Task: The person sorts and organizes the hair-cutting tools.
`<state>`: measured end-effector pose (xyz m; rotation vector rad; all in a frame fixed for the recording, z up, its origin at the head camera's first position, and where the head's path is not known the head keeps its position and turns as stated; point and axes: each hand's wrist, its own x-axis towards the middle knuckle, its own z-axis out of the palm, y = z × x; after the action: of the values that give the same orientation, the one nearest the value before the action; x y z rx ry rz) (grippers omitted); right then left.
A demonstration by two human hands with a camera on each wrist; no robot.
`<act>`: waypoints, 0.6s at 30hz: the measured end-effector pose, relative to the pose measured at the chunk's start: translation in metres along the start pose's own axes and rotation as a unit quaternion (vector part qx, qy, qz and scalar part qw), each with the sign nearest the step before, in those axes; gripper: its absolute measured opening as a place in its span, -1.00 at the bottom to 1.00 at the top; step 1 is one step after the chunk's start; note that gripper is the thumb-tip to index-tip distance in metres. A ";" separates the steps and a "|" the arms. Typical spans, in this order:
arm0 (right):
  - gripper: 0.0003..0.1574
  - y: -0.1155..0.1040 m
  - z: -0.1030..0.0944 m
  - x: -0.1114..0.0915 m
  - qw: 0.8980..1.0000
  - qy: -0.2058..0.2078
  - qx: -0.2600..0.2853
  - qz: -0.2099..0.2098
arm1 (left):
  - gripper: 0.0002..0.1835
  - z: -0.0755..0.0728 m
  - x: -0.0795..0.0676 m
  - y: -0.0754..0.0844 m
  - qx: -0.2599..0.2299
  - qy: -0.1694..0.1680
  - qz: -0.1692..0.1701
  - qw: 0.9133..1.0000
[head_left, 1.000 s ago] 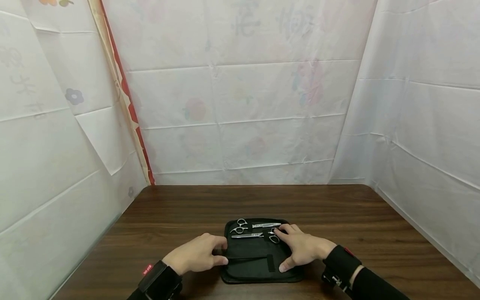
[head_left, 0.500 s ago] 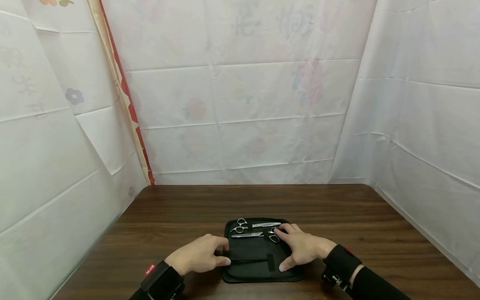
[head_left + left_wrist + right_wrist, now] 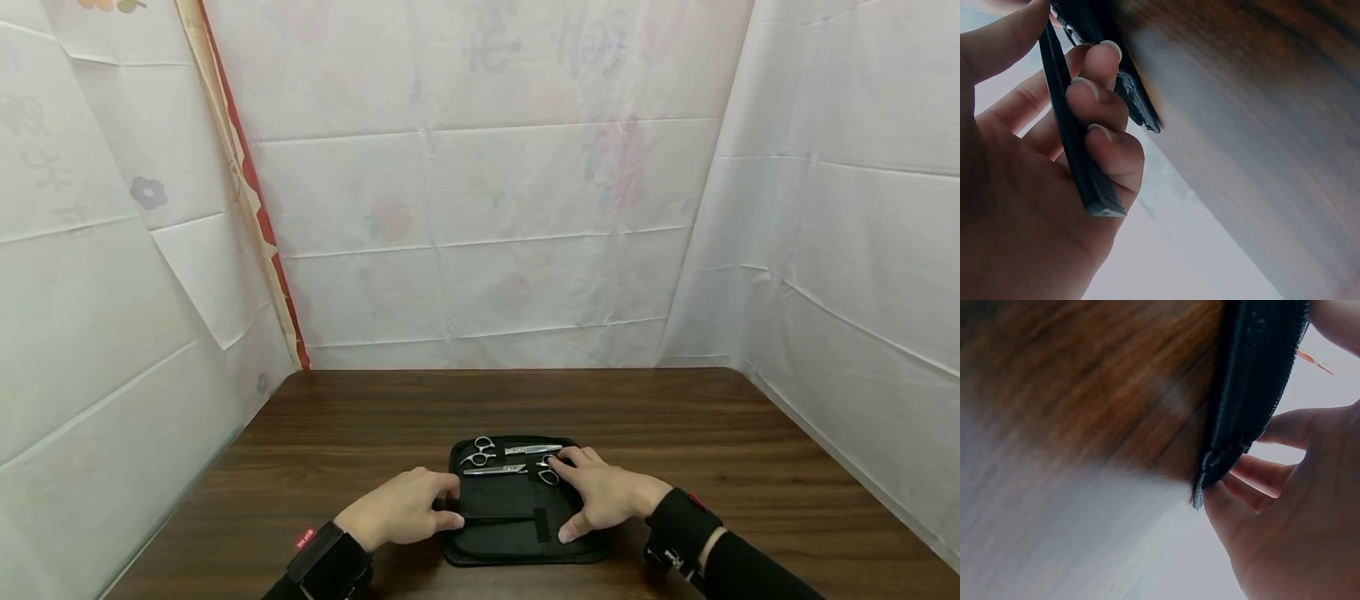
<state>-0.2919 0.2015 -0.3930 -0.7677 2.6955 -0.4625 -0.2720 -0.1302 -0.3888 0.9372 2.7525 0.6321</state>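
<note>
We see a flat black leather-look case with rounded corners and a zipped rim [image 3: 510, 547] lying on the near part of the dark brown wood-grain desk [image 3: 360, 408], well short of its far edge and roughly midway between its far corners. Our left hand [image 3: 408, 506] is at the case's left edge, its fingers curled round a slim, straight black tool with a ridged end, probably a comb [image 3: 1079, 159]; we cannot tell whether its far end is under the short black strap [image 3: 542, 525]. Our right hand [image 3: 606, 493] rests spread over the case's right edge, thumb apart from the fingers.

The tool looks light, stiff and smooth, likely slippery, and any fine teeth could snap if bent, so we would pinch its solid body near the outer end. The case seems soft but padded; we would steady it by its rim, clear of the upper silver metal scissors [image 3: 532, 450] and the lower silver metal scissors [image 3: 491, 471].
</note>
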 end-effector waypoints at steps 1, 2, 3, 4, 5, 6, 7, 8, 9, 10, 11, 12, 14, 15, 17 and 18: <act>0.31 0.000 0.000 0.000 1.000 0.000 -0.002 -0.001 | -0.79 0.000 0.000 0.000 0.005 0.001 0.002 1.000; 0.31 0.000 0.000 0.000 1.000 0.000 -0.004 -0.002 | -0.79 0.000 0.000 0.001 0.010 0.002 0.004 1.000; 0.31 0.000 0.000 0.000 1.000 -0.001 -0.005 -0.002 | -0.80 0.000 -0.001 0.002 0.014 0.002 0.005 1.000; 0.31 -0.001 0.000 0.000 1.000 -0.001 -0.005 -0.002 | -0.80 0.000 -0.001 0.002 0.018 0.004 0.006 1.000; 0.31 -0.001 0.000 0.000 1.000 -0.002 -0.006 -0.001 | -0.80 0.000 -0.001 0.003 0.021 0.005 0.006 1.000; 0.31 -0.001 0.000 0.000 1.000 -0.002 -0.006 -0.001 | -0.80 0.000 -0.001 0.003 0.022 0.005 0.007 1.000; 0.31 0.000 0.000 0.000 1.000 -0.002 -0.006 -0.001 | -0.80 0.001 0.000 0.004 0.022 0.005 0.009 1.000; 0.31 0.000 0.000 0.000 1.000 -0.002 -0.006 -0.001 | -0.80 0.001 0.000 0.004 0.022 0.006 0.010 1.000; 0.31 0.000 0.000 -0.001 1.000 -0.001 -0.006 0.000 | -0.80 0.001 0.001 0.005 0.022 0.006 0.011 1.000; 0.31 0.000 0.000 -0.001 1.000 -0.001 -0.007 -0.001 | -0.80 0.002 0.001 0.005 0.023 0.007 0.013 1.000; 0.31 0.000 0.000 -0.001 1.000 -0.001 -0.008 -0.001 | -0.80 0.002 0.002 0.006 0.024 0.007 0.013 1.000; 0.31 0.000 0.000 -0.001 1.000 -0.001 -0.008 -0.003 | -0.80 0.003 0.003 0.007 0.027 0.008 0.015 1.000; 0.31 0.000 -0.001 -0.001 1.000 0.000 -0.010 -0.004 | -0.80 0.003 0.004 0.008 0.034 0.011 0.017 0.999; 0.31 0.000 -0.001 -0.001 1.000 0.000 -0.009 -0.004 | -0.80 0.004 0.004 0.009 0.036 0.012 0.019 0.999; 0.31 0.000 -0.001 -0.001 1.000 0.000 -0.007 -0.005 | -0.80 0.004 0.005 0.010 0.036 0.013 0.022 0.999; 0.31 0.000 0.000 -0.001 1.000 0.000 -0.006 -0.005 | -0.80 0.005 0.006 0.011 0.035 0.013 0.023 0.999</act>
<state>-0.2907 0.2020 -0.3922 -0.7850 2.6982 -0.4498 -0.2692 -0.1176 -0.3882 1.0182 2.7999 0.5618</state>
